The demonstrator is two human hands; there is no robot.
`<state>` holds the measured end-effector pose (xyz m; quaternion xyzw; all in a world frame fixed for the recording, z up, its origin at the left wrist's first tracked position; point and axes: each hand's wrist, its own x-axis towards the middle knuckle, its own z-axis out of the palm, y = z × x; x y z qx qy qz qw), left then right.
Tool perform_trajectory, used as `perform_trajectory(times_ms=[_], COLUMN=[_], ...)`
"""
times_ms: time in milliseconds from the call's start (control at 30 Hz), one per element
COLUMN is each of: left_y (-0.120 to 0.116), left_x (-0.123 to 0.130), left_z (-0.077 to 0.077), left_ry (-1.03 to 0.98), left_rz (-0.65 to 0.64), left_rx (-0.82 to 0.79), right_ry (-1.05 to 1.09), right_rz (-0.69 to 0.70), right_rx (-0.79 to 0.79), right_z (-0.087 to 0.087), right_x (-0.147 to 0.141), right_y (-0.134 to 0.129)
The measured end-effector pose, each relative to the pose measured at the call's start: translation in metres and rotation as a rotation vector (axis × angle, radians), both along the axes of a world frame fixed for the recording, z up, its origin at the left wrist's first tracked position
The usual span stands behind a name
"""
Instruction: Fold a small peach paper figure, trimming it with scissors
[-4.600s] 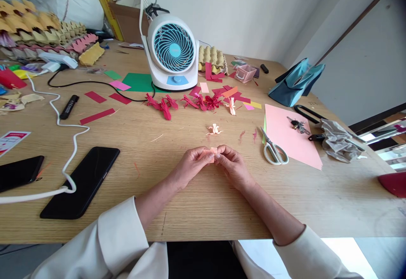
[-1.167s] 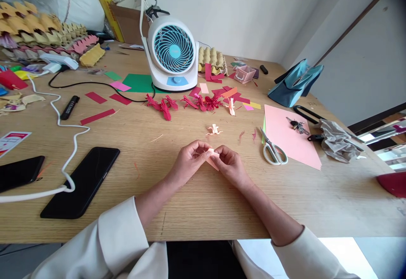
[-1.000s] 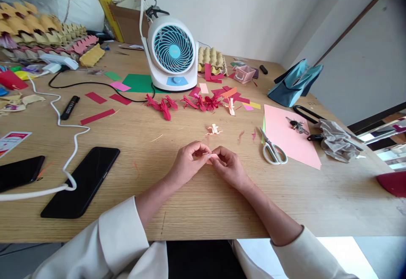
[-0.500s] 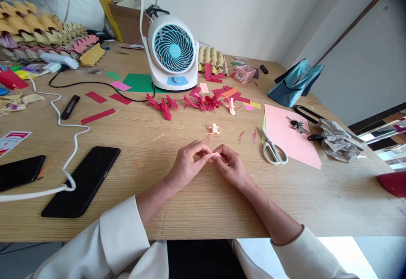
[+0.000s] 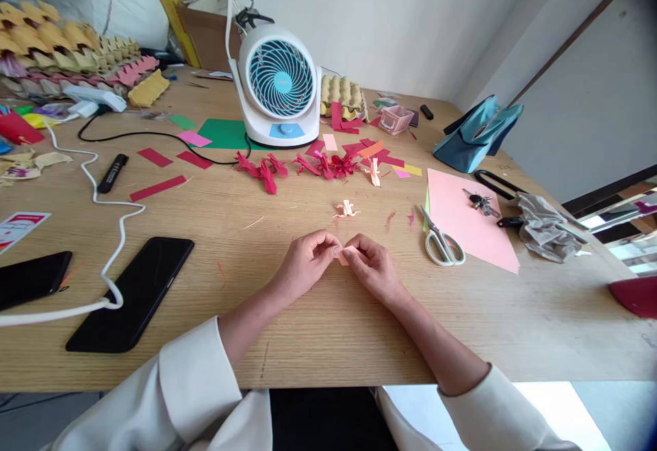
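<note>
Between my fingertips is a small piece of pink paper (image 5: pixel 343 259), mostly covered by the fingers. My left hand (image 5: pixel 311 257) pinches its left side, thumb against forefinger. From the right, my right hand (image 5: pixel 374 264) grips the same paper with thumb and fingers. Just beyond the hands lies a pale pink folded paper figure (image 5: pixel 347 209) on the wooden table (image 5: pixel 328 328). Farther back are several crimson paper figures (image 5: pixel 267 174) in a row, with another pale pink one (image 5: pixel 374 172) at the right end.
Scissors (image 5: pixel 442 242) lie right of my hands beside pink sheets (image 5: pixel 462 211) bearing keys (image 5: pixel 481 202). A fan (image 5: pixel 282 85) stands at the back. Left are a tablet-like black device (image 5: pixel 132 293), a phone (image 5: pixel 33 278), a white cable (image 5: pixel 123 232) and a marker (image 5: pixel 113 173).
More of the pink paper now shows below my fingertips, as it has turned or tipped slightly between them. Both hands stay in nearly the same place.
</note>
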<state>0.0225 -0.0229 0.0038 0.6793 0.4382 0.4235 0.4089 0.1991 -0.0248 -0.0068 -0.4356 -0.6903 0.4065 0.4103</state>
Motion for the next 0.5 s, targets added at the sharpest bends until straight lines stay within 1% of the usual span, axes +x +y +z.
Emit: perform_trajectory(times_ms=[100,200,267,500], left_y=[0.0015,0.0021,0.0021,0.0006], left_x=[0.0006,0.0007,0.0004,-0.0011], left_z=[-0.0022,-0.0031,-0.0026,0.0012], left_ry=[-0.028,-0.011,0.012,0.139], left_rz=[-0.033,-0.026,-0.015,0.043], left_rx=[-0.05,-0.021,0.025,0.283], right_ry=[-0.041,-0.042,-0.03,0.033], right_rz=[-0.004,-0.002,-0.003,-0.042], right_rx=[0.016,0.015,0.002,-0.042], right_z=[0.0022,0.0028,0.0022,-0.0008], right_x=[-0.0004,-0.0013,-0.0016,-0.0016], right_y=[-0.0004,0.0,0.0005,0.0015])
